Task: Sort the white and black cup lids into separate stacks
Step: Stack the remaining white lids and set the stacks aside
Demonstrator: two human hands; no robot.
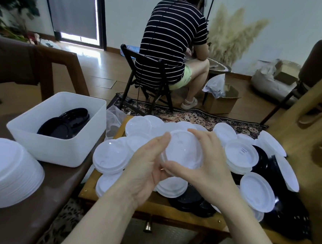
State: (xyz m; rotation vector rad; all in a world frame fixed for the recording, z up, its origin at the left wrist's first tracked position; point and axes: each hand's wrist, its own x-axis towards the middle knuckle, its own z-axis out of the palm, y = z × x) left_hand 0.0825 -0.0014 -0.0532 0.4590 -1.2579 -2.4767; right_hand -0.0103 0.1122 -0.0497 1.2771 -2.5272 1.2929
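Both hands clamp one small stack of white lids (185, 150) held above the wooden tray (89, 186): left hand (147, 168) curled round its near-left edge with the thumb up along the rim, right hand (209, 166) curled round the right side, fingers over the far rim and thumb across the near edge. Under and around the hands, loose white lids (110, 156) lie heaped over the tray, overlapping. Black lids (191, 200) show beneath them at the near middle and pile toward the right end, several white ones lying on top of them. Left of the tray, on a dark brown table (27, 217), a white plastic bin (60, 129) holds black lids (66, 124) leaning against each other. Near-left on that table, a tall stack of white lids (4, 171) stands apart from the bin. Beyond the tray, a person in a striped shirt (170, 43) sits on a folding chair (150, 85), back turned, a cardboard box (219, 102) beside the chair.
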